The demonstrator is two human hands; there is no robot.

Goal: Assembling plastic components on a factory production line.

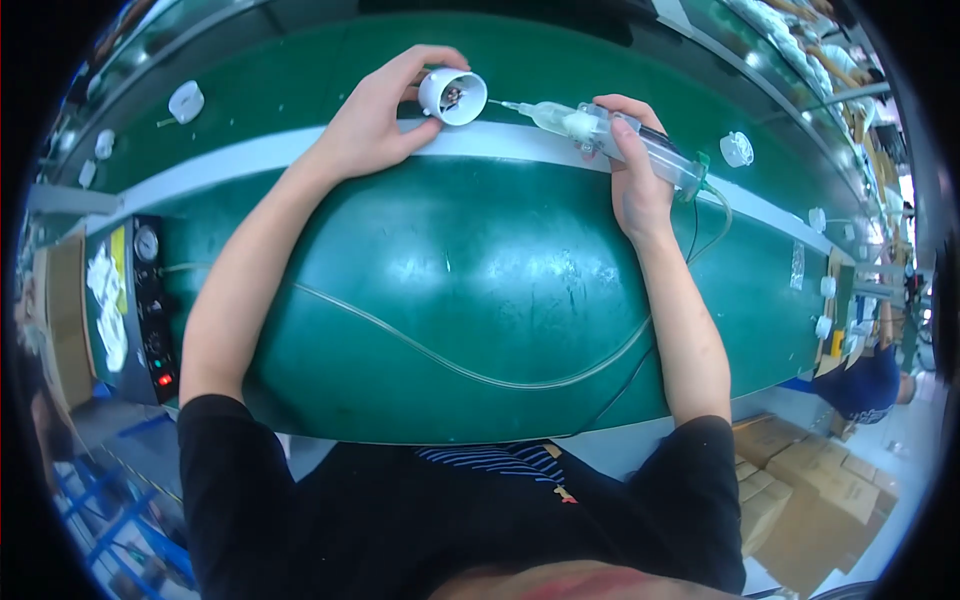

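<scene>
1. The left hand point(375, 122) holds a white cup-shaped part point(452, 98) by its sides, small metallic pieces visible inside.
2. The right hand point(640, 165) is wrapped around a clear syringe point(585, 124), its thin tip just beside the part's rim; whether they touch cannot be told.
3. Both things are over the far side of the green table point(450, 230), where a clear tube point(530, 386) curves nearer the person.

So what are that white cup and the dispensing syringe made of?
White cup: probably plastic, smooth with a soft sheen, judging by its even, opaque walls. Dispensing syringe: likely glossy clear plastic, since its white contents show through; glass is possible.
</scene>
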